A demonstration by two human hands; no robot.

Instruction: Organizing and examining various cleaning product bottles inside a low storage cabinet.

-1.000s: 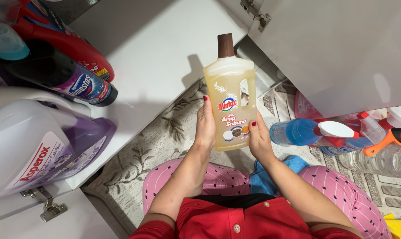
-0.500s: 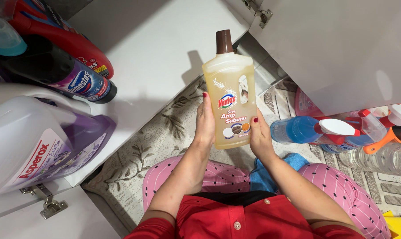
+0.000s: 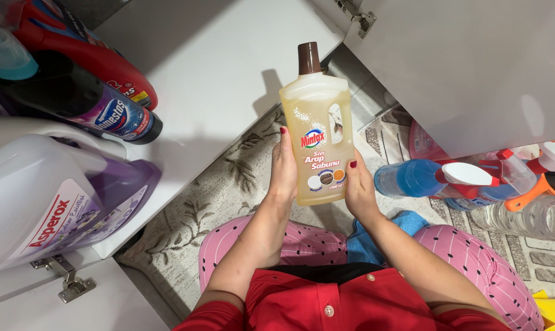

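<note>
Holding amber liquid soap bottle (image 3: 317, 132) with both hands, left hand (image 3: 283, 171) and right hand (image 3: 358, 190), fingers wrapped at its lower sides; probably heavy, smooth, slippery.

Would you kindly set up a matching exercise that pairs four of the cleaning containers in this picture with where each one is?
Things:
1. yellow bottle with brown cap
2. blue spray bottle
3. white and purple jug
4. black bottle

Places:
A. lying on the patterned rug at the right, under the open cabinet door
B. on the white cabinet shelf, beside a red bottle
C. held between the left hand and the right hand
D. at the near left edge of the shelf, closest to the camera

Pairs: 1-C, 2-A, 3-D, 4-B
</note>
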